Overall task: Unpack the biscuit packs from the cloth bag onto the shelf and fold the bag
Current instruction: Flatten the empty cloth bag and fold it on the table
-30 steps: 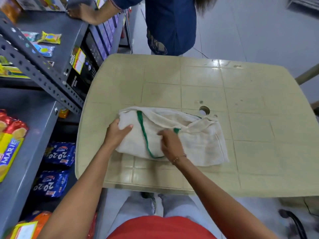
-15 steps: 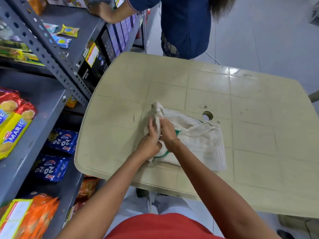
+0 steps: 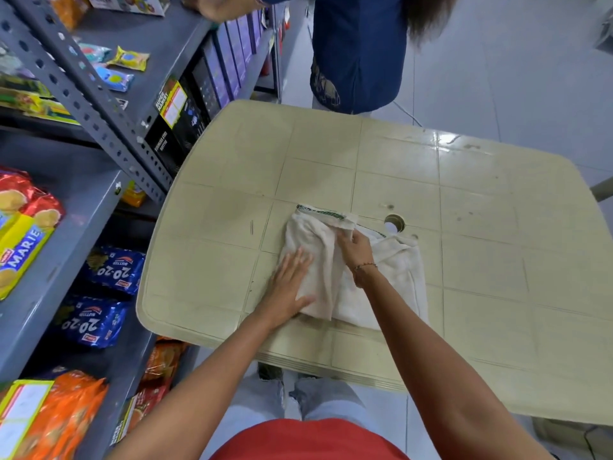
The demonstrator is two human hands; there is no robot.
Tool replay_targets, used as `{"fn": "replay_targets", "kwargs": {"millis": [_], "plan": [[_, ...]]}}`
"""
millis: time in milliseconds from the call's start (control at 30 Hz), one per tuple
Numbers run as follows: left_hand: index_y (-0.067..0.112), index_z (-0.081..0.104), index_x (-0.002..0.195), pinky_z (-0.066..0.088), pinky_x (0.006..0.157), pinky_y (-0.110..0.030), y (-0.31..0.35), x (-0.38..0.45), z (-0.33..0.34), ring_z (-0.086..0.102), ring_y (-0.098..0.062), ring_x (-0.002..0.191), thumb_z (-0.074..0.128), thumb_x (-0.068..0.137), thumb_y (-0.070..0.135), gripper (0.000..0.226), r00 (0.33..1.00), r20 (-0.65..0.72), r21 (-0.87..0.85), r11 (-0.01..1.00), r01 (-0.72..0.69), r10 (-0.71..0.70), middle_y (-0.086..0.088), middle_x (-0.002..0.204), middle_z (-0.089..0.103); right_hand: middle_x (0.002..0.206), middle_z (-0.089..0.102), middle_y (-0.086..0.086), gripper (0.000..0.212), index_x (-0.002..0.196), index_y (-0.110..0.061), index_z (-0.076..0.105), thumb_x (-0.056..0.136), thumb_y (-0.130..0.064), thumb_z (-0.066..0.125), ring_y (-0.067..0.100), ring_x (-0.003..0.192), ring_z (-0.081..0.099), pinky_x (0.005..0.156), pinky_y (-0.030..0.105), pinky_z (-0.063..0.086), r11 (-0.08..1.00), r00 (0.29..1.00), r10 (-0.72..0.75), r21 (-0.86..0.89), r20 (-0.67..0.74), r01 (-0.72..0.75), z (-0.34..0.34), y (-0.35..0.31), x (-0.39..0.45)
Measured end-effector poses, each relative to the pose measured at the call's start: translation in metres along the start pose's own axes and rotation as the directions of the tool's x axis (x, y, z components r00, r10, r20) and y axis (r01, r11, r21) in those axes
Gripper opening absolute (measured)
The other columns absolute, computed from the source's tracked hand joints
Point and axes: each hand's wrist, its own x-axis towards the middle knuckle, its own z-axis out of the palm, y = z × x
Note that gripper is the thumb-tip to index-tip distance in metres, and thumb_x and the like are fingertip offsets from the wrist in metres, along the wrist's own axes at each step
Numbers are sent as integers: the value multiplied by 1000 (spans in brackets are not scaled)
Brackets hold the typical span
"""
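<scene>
So, cloth bag (image 3: 381, 280) lying part-folded on the beige table (image 3: 497, 260), near the front edge, just beside the round hole (image 3: 394, 223). Left hand (image 3: 290, 283) flat on the folded flap, fingers spread. Right hand (image 3: 356, 249) pinching a fold near the green-trimmed top. Off to the left: grey shelf (image 3: 43, 287) with 2 blue biscuit packs (image 3: 114, 270), plus a Marie pack (image 3: 20, 240).

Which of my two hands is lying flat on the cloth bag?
The left hand: its fingers spread flat on the cloth bag, while the right hand pinches a fold.
</scene>
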Motion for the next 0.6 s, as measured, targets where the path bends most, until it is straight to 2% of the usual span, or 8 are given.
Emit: {"fn": "replay_targets", "kwargs": {"millis": [33,100,200,267,367,467,533,600], "plan": [[31,-11,150,-9,119,-43,-5,-5,6,-23,-23,145,58,88,42,93,996,94,103,995,-6,-4,2,158,-23,93,67,16,25,93,-6,64,95,-25,48,19,85,54,70,30,42,999,1000,-27,-34,-8,27,0,-1,2],[34,-26,142,-18,112,-44,-13,-12,16,-34,-25,140,56,87,49,100,980,193,252,968,-8,-42,1,150,-39,99,67,15,22,100,-10,63,95,-22,45,24,91,57,77,32,43,994,995,-36,-104,-95,26,-2,-4,6],[36,-27,141,-18,111,-45,-16,-12,21,-37,-28,137,55,87,50,98,976,208,300,954,-6,-59,-1,147,-42,119,61,17,30,117,-5,55,90,-10,44,33,110,55,86,31,40,995,954,48,-71,-295,-72,-6,-9,8],[37,-19,145,-18,111,-45,-13,-10,21,-36,-29,137,55,90,43,93,978,203,325,946,-22,-47,0,148,-40,125,51,16,36,119,-4,52,83,-4,46,31,113,50,92,36,39,974,936,-104,-226,-336,27,-1,-16,3],[38,-14,147,-16,114,-44,-11,-12,22,-30,-28,141,52,93,22,86,985,169,353,934,-43,-18,2,151,-34,124,45,15,38,118,-7,52,80,-7,53,29,110,46,91,41,38,838,861,-426,-481,-278,259,12,-23,-8],[36,-13,148,-15,115,-46,-12,-17,24,-30,-29,140,48,93,16,84,987,163,367,929,-57,-4,-1,154,-30,119,49,13,28,115,-11,58,88,-19,57,29,108,49,88,39,35,709,817,-561,-586,-134,392,19,-26,-8],[36,-10,149,-17,113,-45,-12,-17,23,-30,-29,141,47,94,15,82,985,172,366,929,-53,-12,-2,155,-29,116,55,10,28,111,-12,61,92,-31,54,30,108,53,89,38,33,633,878,-472,-664,75,397,23,-24,-1],[37,-10,149,-18,113,-45,-10,-16,21,-30,-28,141,45,93,12,82,983,183,356,933,-47,-20,0,155,-29,115,59,8,31,109,-14,60,91,-38,53,30,110,54,89,38,35,605,942,-289,-731,169,317,23,-19,7]]}}
